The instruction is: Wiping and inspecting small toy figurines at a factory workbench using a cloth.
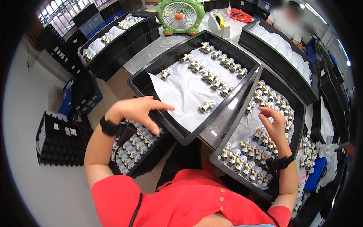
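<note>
My left hand (138, 111) is open with its fingers spread, hovering over the near left rim of a black tray (185, 137) and holding nothing. White lining paper (177, 90) covers this tray's bottom. On it stand rows of small figurines (215, 83) with pale, clear-looking round heads and dark bases, plus single ones set apart. My right hand (275, 125) is above a second black tray (223, 151), its thumb and index finger curled but apart, nothing visible between them. Many similar figurines (245, 162) fill that tray around a bare patch of lining.
A third tray of figurines (134, 145) lies below my left forearm. Stacked black trays (124, 49) stand at the far left, another lined tray (280, 45) at the far right. Behind the middle tray are a green fan (180, 17) and a tape dispenser (219, 26). A person (285, 20) is at the back right.
</note>
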A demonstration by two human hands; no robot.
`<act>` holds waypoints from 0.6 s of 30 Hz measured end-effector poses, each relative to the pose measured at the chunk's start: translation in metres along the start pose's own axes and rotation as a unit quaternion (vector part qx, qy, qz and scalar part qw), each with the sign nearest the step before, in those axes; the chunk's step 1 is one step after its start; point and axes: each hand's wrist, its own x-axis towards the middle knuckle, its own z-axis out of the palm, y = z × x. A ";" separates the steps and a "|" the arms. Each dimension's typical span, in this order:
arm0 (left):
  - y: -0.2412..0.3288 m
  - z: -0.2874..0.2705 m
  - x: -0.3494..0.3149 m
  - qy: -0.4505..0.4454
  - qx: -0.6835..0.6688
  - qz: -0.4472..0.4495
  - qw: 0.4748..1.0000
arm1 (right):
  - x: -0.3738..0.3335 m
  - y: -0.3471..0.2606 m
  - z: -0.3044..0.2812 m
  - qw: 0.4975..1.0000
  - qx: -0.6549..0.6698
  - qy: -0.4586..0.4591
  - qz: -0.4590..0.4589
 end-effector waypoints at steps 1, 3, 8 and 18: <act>0.008 0.007 -0.006 0.013 0.071 0.011 0.997 | -0.001 0.001 0.000 1.000 -0.006 -0.009 -0.004; 0.011 0.027 -0.001 0.066 0.142 -0.004 0.988 | -0.003 0.003 0.001 1.000 -0.002 -0.005 0.000; 0.010 0.062 0.007 0.182 0.273 0.000 0.945 | -0.005 0.001 -0.002 1.000 -0.002 0.001 0.000; 0.027 0.038 0.015 0.087 0.102 0.003 0.991 | -0.002 0.002 -0.002 1.000 0.003 -0.002 -0.015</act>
